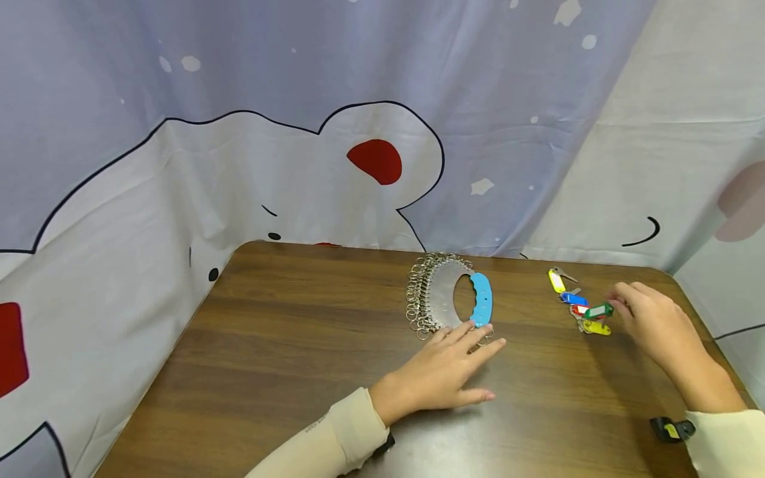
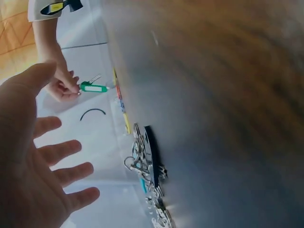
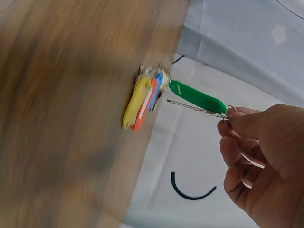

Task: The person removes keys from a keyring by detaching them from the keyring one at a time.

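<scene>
My right hand (image 1: 660, 328) pinches the split ring of a green key tag (image 3: 197, 96) between thumb and index finger. A key (image 3: 187, 105) hangs on that ring, above the table. Just below and beside it lie a yellow key tag (image 1: 597, 328), a red key tag (image 3: 145, 104) and a blue key tag (image 1: 574, 299). In the head view my left hand (image 1: 442, 372) is spread, its fingertips over the near end of a crescent-shaped metal key holder (image 1: 441, 292). The holder has a blue handle (image 1: 484, 302) and many small rings (image 1: 416, 305). Whether those fingertips touch it, I cannot tell.
Another yellow key tag (image 1: 556, 281) with a key lies farther back on the right. Everything lies on a brown wooden table (image 1: 287, 345). A printed curtain (image 1: 269, 172) hangs along the table's back edge and sides.
</scene>
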### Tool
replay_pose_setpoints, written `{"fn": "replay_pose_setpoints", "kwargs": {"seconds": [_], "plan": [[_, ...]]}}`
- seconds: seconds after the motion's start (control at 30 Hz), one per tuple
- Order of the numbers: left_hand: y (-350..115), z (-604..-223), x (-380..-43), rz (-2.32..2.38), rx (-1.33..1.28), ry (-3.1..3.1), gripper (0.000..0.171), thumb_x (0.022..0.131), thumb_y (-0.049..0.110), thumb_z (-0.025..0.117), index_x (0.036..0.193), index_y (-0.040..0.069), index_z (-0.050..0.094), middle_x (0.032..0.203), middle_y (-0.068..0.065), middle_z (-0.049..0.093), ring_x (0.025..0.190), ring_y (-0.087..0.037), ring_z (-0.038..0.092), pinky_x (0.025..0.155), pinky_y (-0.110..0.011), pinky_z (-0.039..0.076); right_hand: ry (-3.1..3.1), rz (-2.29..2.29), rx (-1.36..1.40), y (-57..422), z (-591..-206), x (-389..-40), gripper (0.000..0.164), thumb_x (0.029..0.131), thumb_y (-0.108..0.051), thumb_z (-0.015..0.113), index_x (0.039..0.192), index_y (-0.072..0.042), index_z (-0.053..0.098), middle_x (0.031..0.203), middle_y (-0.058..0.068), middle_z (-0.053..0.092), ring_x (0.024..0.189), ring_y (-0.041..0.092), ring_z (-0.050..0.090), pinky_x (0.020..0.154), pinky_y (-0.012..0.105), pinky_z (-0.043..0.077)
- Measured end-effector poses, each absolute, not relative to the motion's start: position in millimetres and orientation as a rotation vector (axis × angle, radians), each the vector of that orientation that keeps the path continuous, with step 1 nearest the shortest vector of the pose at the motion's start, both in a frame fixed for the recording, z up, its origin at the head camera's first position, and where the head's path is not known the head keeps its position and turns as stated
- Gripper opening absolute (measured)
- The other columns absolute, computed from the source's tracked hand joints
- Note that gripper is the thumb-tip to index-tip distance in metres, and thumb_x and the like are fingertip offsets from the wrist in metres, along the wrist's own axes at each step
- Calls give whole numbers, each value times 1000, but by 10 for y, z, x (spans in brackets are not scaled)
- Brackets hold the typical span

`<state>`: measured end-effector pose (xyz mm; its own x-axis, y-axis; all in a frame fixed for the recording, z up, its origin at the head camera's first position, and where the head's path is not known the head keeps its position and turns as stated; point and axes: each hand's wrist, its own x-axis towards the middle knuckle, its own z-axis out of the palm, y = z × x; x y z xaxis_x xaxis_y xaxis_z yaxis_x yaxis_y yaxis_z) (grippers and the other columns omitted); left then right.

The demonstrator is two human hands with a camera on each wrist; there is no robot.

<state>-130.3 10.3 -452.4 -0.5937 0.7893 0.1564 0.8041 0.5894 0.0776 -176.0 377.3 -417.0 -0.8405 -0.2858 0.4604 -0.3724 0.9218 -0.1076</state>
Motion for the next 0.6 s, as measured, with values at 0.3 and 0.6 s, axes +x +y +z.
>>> {"fn": "replay_pose_setpoints", "kwargs": {"seconds": [0.3,0.6], "plan": [[180,-4529,-1267,-57,-1430,-2729,84,90,72,35,157,31,4,164,-4,13,146,-37,15,112,-58,29,-2711,56,549,3971,-4136,-1619,15,75,-4,75,84,-7,63,74,8,60,62,32,58,48,51,47],[319,-4450,-1269,-53,-1458,-2723,79,91,71,34,156,30,18,162,-4,19,143,-37,23,113,-56,28,-2732,26,730,3788,-4350,-1671,21,70,-1,77,85,-11,66,69,-1,53,56,20,51,41,37,40]]}}
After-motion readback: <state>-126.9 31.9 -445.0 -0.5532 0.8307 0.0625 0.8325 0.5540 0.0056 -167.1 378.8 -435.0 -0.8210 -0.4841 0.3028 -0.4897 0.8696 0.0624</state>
